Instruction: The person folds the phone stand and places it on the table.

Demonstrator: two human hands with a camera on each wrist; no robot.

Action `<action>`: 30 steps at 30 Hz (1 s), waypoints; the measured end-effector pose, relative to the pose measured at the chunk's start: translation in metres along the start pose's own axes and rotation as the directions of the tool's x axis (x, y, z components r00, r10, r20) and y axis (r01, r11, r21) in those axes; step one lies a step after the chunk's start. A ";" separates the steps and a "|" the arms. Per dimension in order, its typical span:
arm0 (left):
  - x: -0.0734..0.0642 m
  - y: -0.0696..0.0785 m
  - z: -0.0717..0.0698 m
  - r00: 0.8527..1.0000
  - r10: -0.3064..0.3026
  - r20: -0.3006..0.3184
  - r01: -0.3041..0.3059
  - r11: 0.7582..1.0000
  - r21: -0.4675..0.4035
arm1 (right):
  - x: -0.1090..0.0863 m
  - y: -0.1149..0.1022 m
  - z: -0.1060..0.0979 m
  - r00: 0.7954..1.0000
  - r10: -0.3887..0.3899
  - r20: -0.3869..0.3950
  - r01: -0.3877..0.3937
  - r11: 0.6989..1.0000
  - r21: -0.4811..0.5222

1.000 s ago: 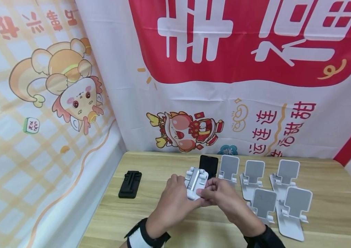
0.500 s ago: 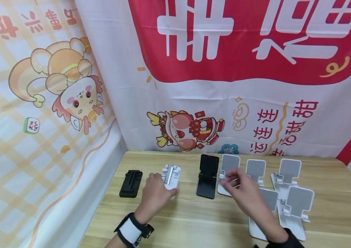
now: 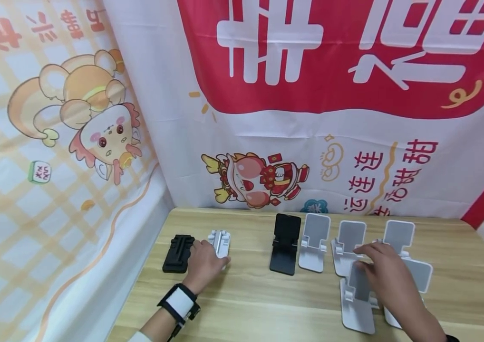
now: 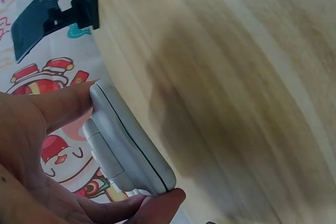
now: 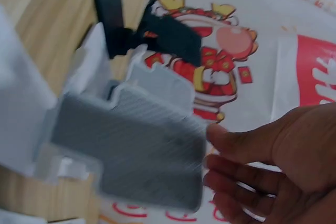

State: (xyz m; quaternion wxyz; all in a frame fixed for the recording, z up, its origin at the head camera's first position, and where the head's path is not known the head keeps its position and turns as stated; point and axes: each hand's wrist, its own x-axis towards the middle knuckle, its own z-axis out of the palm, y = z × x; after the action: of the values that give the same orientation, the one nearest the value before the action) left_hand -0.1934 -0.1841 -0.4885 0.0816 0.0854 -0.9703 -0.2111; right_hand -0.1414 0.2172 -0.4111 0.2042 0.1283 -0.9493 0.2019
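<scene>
In my left hand [image 3: 205,266] is a folded white phone stand [image 3: 222,244], gripped at its edges between thumb and fingers. Close to the wooden tabletop, its side shows in the left wrist view, where the folded phone stand [image 4: 131,142] is tilted. Just left of that hand lies a folded black phone stand [image 3: 178,254]. My right hand [image 3: 387,268] reaches to an unfolded white phone stand [image 3: 357,304] at the front of the group. In the blurred right wrist view, thumb and fingertips meet the edge of its grey plate [image 5: 136,150], with the fingers slightly spread.
An unfolded black phone stand [image 3: 285,244] stands mid-table beside an unfolded white one [image 3: 314,244]. More unfolded white stands, such as the back-right one [image 3: 398,235], crowd around my right hand. A printed cloth [image 3: 242,128] hangs behind the table [image 3: 259,304].
My hands have parted. The left carried the folded white phone stand left, down beside the folded black one. The right moved rightward to the front unfolded white stand.
</scene>
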 end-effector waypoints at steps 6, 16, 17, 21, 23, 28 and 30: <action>0.006 -0.008 0.008 1.000 0.008 -0.004 -0.008 0.998 0.067 | -0.003 0.010 0.005 0.999 0.041 0.033 -0.040 0.999 -0.005; 0.007 -0.015 0.013 0.997 -0.051 0.062 0.046 0.995 0.090 | -0.003 0.010 0.008 0.990 0.065 0.123 -0.066 0.998 0.002; 0.007 -0.016 0.014 0.997 -0.051 0.065 0.045 0.995 0.090 | -0.003 0.010 0.008 0.990 0.061 0.125 -0.062 0.998 0.002; 0.008 -0.016 0.014 0.996 -0.056 0.076 0.049 0.995 0.092 | -0.003 0.010 0.007 0.988 0.057 0.144 -0.057 0.998 0.002; 0.009 -0.016 0.014 0.995 -0.057 0.082 0.050 0.995 0.090 | -0.002 0.010 0.006 0.985 0.056 0.160 -0.057 0.998 0.001; 0.011 -0.015 0.015 0.993 -0.056 0.105 0.044 0.993 0.110 | 0.000 0.013 0.006 0.981 0.039 0.191 -0.043 0.999 0.015; 0.011 -0.015 0.015 0.992 -0.048 0.115 0.033 0.991 0.133 | 0.000 0.015 0.006 0.982 0.026 0.186 -0.031 0.999 0.024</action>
State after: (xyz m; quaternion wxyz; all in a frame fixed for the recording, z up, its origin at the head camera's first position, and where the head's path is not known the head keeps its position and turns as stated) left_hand -0.2049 -0.1938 -0.5065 0.0141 0.0976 -0.9833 -0.1532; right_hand -0.1484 0.2274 -0.4213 0.1100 0.1359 -0.9631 0.2047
